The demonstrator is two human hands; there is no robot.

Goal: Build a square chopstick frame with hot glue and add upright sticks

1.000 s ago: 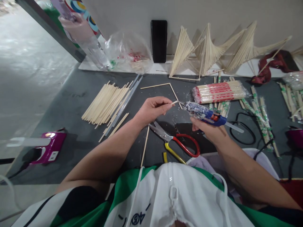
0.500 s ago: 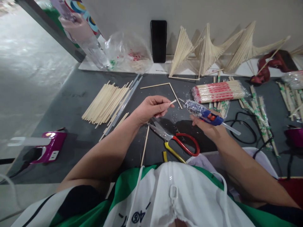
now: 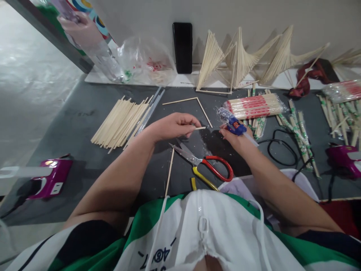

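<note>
My left hand [image 3: 172, 126] pinches a short wooden stick [image 3: 199, 128], holding it level above the dark table [image 3: 79, 128]. My right hand [image 3: 234, 137] grips a blue glue gun [image 3: 231, 121] with a crusted nozzle, lowered close to the table beside a wrapped pack of chopsticks [image 3: 255, 105]. The stick's tip and the nozzle are a hand's width apart. Two sticks joined at an angle [image 3: 194, 101] lie just beyond my hands. Red and yellow scissors [image 3: 204, 163] rest under my wrists.
A pile of loose sticks [image 3: 120, 121] lies at the left. Fan-shaped stick structures [image 3: 239, 60], a black phone [image 3: 182, 47] and plastic bags [image 3: 146, 60] stand at the back. Purple glue guns sit at far left [image 3: 47, 178] and far right [image 3: 342, 154]. Black cable [image 3: 278, 150] loops at right.
My right hand has carried the glue gun away from the stick's tip, down and toward the chopstick pack. My left hand lowered slightly with the stick. The view shifted a little rightward.
</note>
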